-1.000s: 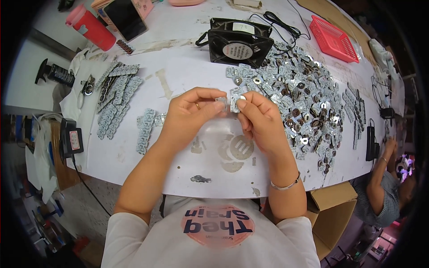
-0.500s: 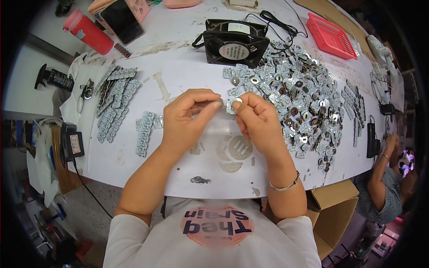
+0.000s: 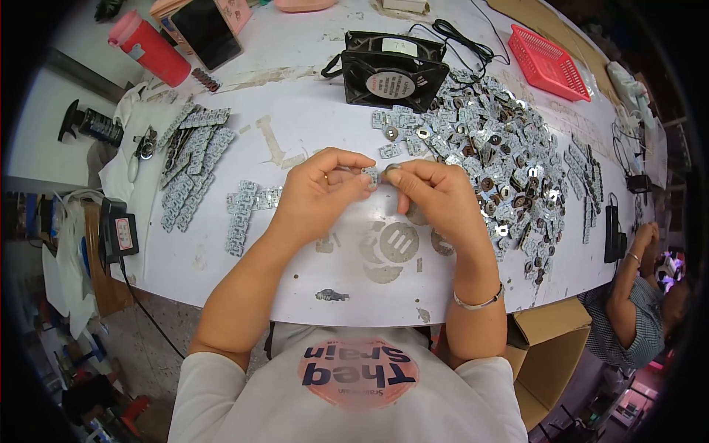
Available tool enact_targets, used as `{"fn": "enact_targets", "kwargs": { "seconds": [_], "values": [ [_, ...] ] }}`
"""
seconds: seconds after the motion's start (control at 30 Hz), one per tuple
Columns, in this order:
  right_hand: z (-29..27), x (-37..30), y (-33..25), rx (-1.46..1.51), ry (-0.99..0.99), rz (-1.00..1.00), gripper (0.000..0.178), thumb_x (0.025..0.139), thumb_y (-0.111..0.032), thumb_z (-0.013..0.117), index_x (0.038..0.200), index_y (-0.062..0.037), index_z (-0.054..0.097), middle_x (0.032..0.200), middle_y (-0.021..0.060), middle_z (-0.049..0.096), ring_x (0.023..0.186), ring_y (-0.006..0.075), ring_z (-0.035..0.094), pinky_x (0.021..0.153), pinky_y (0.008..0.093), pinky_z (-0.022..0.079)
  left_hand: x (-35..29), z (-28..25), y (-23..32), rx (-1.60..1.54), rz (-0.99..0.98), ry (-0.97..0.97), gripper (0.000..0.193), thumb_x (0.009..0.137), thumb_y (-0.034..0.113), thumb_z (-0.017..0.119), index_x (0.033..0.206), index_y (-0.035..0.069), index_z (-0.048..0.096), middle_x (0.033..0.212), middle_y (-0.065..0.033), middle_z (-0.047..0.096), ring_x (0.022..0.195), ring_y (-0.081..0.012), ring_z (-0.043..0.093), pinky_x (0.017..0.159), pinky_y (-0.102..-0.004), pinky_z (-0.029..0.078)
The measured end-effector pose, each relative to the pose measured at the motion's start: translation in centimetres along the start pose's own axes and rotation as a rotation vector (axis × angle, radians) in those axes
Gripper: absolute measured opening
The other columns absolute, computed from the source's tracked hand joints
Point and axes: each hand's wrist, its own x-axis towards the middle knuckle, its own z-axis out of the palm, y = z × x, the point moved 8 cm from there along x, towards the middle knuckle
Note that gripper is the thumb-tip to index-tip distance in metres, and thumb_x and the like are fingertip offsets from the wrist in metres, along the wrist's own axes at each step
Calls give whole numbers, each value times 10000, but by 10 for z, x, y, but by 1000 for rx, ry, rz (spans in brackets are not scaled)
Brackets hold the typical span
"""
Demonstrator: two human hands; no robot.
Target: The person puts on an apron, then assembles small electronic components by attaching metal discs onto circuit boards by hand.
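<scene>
Over the middle of the white table, my left hand point(image 3: 325, 193) pinches a small pale circuit board point(image 3: 371, 178) between thumb and fingertips. Close beside it, my right hand point(image 3: 441, 193) grips a small dark round disc point(image 3: 392, 168) between thumb and forefinger. The two pieces are nearly touching; whether they meet is too small to tell. To the right of my right hand spreads a large heap of loose boards and round discs point(image 3: 509, 159). A single loose board point(image 3: 389, 150) lies just beyond my fingertips. Left of my left hand, two board strips point(image 3: 239, 221) lie crossed.
A black fan point(image 3: 395, 70) stands behind the heap. More board strips point(image 3: 193, 166) are stacked at the left, others point(image 3: 583, 173) at the right. A pink basket point(image 3: 550, 63), red bottle point(image 3: 150, 50) and tablet point(image 3: 205, 35) stand farther back. Another person's arm point(image 3: 628, 295) shows at far right.
The board's flat face now shows at my left fingertips, and a dark disc at my right ones, where a board with a disc showed before. My right hand has shifted slightly right.
</scene>
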Motion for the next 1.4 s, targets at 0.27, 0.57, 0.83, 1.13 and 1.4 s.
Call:
{"fn": "enact_targets", "kwargs": {
  "seconds": [0.27, 0.57, 0.83, 1.13, 1.4],
  "values": [
    [9, -2, 4, 134, -120, 43, 206, 929, -201, 667, 930, -11, 749, 579, -7, 606, 507, 27, 436, 463, 207, 310, -3, 8, -4, -99, -136, -133, 235, 904, 22, 649, 1124, -48, 606, 986, -107, 682, 914, -156, 683, 801, -268, 558],
    [15, -4, -2, 232, -125, 54, 231, 941, -230, 633, 790, -58, 661, 548, -53, 500, 498, 17, 379, 458, 203, 267, -4, 4, 1, 80, -77, -129, 270, 900, 5, 638, 1163, -54, 625, 964, -115, 702, 863, -148, 685, 790, -270, 559],
    [19, -3, 7, 535, -201, 145, 177, 924, -213, 628, 843, -60, 666, 570, -64, 498, 473, 17, 376, 439, 187, 253, -1, 12, 10, -9, -73, -116, 223, 898, -13, 636, 1116, -57, 625, 989, -114, 680, 876, -139, 668, 806, -269, 559],
    [14, -2, 6, 598, -79, 115, 144, 902, -205, 652, 829, -81, 651, 564, -57, 508, 456, 19, 381, 423, 187, 246, -8, 14, 25, 118, 239, -17, 189, 866, -31, 681, 1048, -24, 631, 1037, -97, 662, 929, -142, 650, 841, -270, 545],
    [-37, -11, -9, -563, 382, -278, 217, 862, -238, 657, 830, -24, 645, 689, 192, 637, 646, 384, 640, 582, 461, 484, -27, 25, 69, 930, 362, -60, 262, 807, 106, 752, 1035, 32, 646, 1068, -125, 651, 980, -248, 627, 842, -327, 493]
  ]
}}
